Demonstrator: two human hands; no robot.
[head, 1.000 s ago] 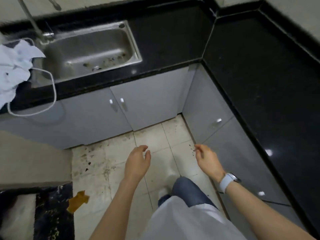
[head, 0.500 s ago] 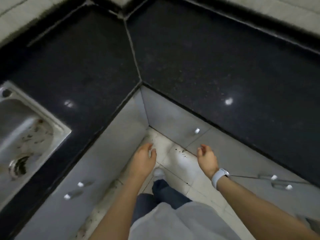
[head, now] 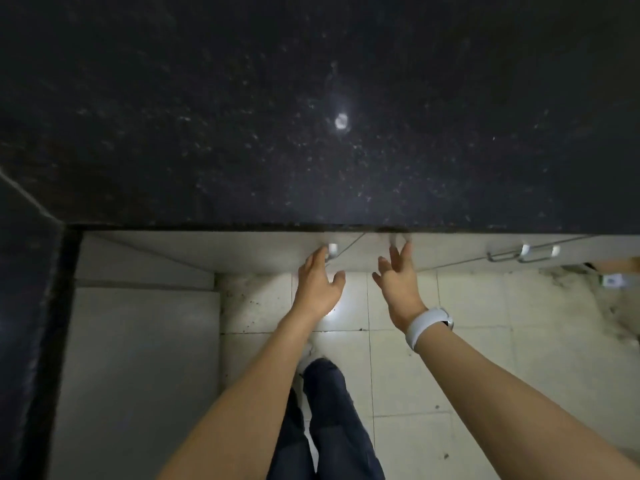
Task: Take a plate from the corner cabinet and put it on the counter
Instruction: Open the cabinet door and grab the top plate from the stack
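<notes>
Domestic kitchen, corner section. Evidence: black speckled stone worktop, polished, running across the upper view and turning down the left edge at an L-shaped corner; grey base cabinet doors set under the worktop's front edge, fitted with small metal knobs and paired bar handles toward the right; a further grey cabinet front along the left run; pale square floor tiles with dark grout lines, stained and speckled with dirt near the cabinet base.
</notes>
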